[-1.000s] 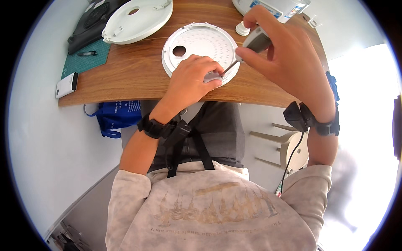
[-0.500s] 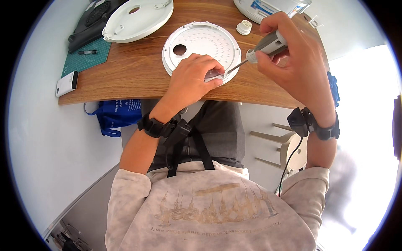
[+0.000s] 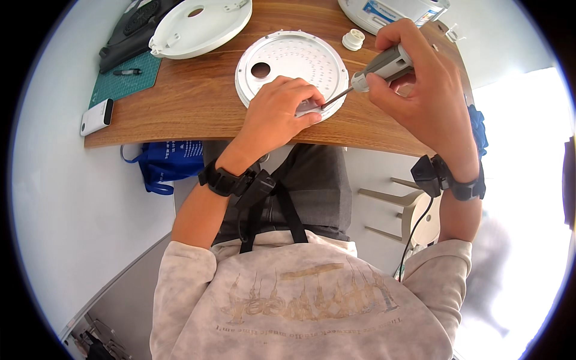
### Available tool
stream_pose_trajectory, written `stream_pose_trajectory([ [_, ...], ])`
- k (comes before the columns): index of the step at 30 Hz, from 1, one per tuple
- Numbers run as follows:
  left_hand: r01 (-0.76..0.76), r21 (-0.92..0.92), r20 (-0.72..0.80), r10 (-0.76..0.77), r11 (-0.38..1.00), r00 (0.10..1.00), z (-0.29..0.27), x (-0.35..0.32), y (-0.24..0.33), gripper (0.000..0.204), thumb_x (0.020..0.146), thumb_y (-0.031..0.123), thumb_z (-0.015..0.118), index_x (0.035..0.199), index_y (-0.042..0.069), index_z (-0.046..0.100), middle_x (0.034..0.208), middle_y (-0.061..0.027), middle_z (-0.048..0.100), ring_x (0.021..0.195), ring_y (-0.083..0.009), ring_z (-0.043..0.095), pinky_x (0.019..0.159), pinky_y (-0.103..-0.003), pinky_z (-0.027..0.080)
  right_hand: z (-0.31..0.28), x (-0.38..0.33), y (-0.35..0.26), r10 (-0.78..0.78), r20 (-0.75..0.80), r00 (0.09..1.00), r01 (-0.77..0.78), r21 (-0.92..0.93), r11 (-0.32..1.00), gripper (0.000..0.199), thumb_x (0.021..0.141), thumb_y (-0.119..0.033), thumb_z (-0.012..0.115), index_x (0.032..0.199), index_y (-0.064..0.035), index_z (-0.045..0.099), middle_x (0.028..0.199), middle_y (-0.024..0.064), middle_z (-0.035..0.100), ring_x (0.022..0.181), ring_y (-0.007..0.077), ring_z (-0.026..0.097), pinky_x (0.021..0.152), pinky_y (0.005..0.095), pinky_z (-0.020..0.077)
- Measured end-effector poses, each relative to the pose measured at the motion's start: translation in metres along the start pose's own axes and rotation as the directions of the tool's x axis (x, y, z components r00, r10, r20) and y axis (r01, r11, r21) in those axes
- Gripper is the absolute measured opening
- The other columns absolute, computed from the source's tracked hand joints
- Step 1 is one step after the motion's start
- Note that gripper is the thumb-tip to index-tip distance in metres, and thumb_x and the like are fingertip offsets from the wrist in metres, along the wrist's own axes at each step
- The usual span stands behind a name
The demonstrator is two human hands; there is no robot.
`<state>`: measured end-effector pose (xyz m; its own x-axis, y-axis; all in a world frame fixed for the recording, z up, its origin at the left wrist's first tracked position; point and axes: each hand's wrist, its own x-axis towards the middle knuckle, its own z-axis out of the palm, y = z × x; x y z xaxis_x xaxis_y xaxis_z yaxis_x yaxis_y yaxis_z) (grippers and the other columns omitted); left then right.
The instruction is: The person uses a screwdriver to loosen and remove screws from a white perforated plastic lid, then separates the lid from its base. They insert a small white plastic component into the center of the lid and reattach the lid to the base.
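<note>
My right hand (image 3: pixel 423 84) is closed round the thick grey-and-white handle of a screwdriver (image 3: pixel 384 66), above the right of the table. Its thin shaft slants down to the left, and the tip meets the near rim of a round white perforated disc (image 3: pixel 300 57). My left hand (image 3: pixel 279 111) lies over that disc's near edge, thumb on the rim and fingers curled beside the tip. Between thumb and forefinger shows a small greyish patch that I cannot make out. A dark round hole (image 3: pixel 260 70) pierces the disc on its left side.
A white round lid (image 3: pixel 201 27) lies farther back left, near a green cutting mat (image 3: pixel 129 84) with a black pen (image 3: pixel 127 72). A white power bank (image 3: pixel 96 117) sits at the left edge. Back right are a small white spool-like part (image 3: pixel 353 39) and a white tub (image 3: pixel 387 15).
The screwdriver's tip has shifted slightly left and down along the disc's rim, closer to my left fingers. Both hands keep nearly the same places.
</note>
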<state>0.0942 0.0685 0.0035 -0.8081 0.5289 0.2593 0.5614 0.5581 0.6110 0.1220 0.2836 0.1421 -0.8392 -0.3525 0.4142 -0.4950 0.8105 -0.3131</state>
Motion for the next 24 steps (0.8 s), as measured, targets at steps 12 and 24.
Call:
stream_pose_trajectory([
  [12,0.008,-0.003,0.008,-0.008,1.0,1.0,-0.0006,-0.0004,0.0003,0.019,0.089,0.027,0.075,0.103,0.016,0.071,0.11,0.0032,0.07,0.11,-0.022,0.058,0.097,-0.037,0.047,-0.0001,-0.0013,0.0019,-0.01,0.032,0.999,0.01,0.001,1.0,0.032,0.084,-0.01,0.074,0.111,-0.0071,0.058,0.093,0.0087,0.067,0.079,0.0169,0.07,0.075,0.0295,0.0591],
  [24,0.005,-0.023,-0.01,-0.005,1.0,1.0,0.0022,0.0001,-0.0024,0.021,0.086,0.028,0.077,0.105,0.019,0.072,0.108,0.0034,0.07,0.108,-0.0232,0.059,0.097,-0.038,0.046,0.0032,-0.0029,0.0039,0.017,-0.004,1.0,-0.017,0.057,0.998,0.031,0.083,-0.009,0.073,0.11,-0.0068,0.058,0.093,0.0076,0.067,0.082,0.0174,0.071,0.077,0.0296,0.0599],
])
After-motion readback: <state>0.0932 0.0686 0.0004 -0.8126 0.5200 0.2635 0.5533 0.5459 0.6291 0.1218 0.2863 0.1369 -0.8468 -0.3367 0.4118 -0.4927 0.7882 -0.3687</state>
